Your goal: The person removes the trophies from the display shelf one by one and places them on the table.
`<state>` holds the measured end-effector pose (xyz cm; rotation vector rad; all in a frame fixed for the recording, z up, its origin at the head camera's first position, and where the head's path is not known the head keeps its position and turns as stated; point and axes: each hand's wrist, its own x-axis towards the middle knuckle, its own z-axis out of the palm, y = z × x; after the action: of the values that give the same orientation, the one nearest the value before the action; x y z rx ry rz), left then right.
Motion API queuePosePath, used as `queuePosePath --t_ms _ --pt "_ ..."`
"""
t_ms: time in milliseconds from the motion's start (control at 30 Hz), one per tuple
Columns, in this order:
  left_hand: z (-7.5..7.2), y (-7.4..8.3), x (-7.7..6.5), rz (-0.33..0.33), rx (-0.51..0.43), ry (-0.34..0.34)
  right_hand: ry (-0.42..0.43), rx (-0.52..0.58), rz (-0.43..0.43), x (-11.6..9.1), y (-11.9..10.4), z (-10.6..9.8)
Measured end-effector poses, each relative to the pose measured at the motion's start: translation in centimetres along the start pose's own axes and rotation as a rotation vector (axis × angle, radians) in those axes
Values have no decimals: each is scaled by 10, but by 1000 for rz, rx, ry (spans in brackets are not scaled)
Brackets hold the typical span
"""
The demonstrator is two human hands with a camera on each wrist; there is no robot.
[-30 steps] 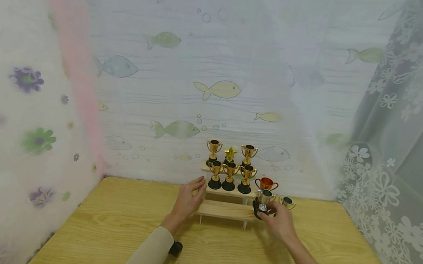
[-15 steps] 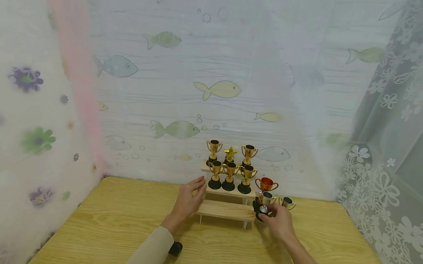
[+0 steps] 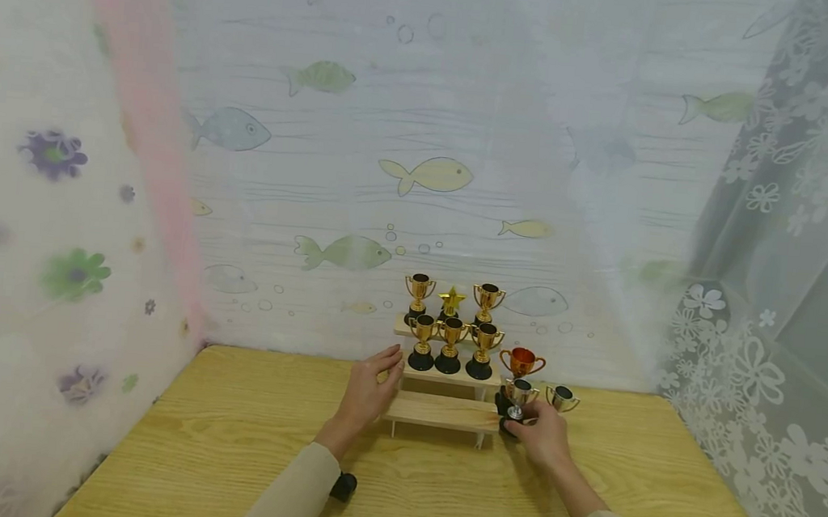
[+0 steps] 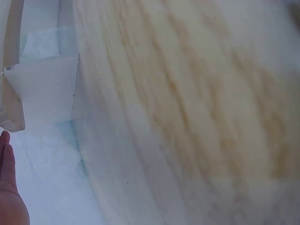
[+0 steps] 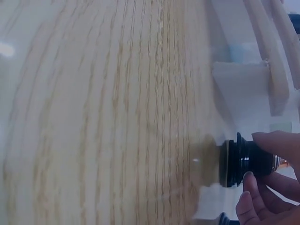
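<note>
My right hand (image 3: 544,433) pinches the black base of a small silver trophy cup (image 3: 519,393), upright just right of the lowest step of a wooden display stand (image 3: 442,411). In the right wrist view, thumb and fingers grip the black base (image 5: 253,158) near the tabletop; I cannot tell whether it touches. Behind it stands an orange-red trophy cup (image 3: 522,359), partly hidden, and beside my hand another silver trophy cup (image 3: 562,397). My left hand (image 3: 367,389) rests at the stand's left end, fingers extended; in the left wrist view they are by the board end (image 4: 13,117).
Three gold trophy cups (image 3: 451,338) line the middle step. Two gold cups and a gold star trophy (image 3: 451,300) stand on the top step. The wood-grain table (image 3: 261,441) meets a fish-patterned curtain (image 3: 428,170) behind, with a lace curtain (image 3: 762,383) at the right.
My right hand has lowered slightly with the silver trophy cup, and its wrist has shifted a little left. The left hand and the stand have stayed in place.
</note>
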<state>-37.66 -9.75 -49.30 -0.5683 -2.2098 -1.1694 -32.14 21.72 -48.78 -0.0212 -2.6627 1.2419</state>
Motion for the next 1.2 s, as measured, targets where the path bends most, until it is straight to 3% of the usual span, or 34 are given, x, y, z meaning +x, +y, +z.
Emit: queuePosePath --t_ms 500,800,1200 --pt "-2 3 2 -44 -14 -27 3 -27 -11 5 6 1" --pt "-3 4 4 -37 -19 -20 47 9 -107 5 14 5" --pt "0 2 0 -53 -9 -17 -3 -33 -30 -3 15 -2"
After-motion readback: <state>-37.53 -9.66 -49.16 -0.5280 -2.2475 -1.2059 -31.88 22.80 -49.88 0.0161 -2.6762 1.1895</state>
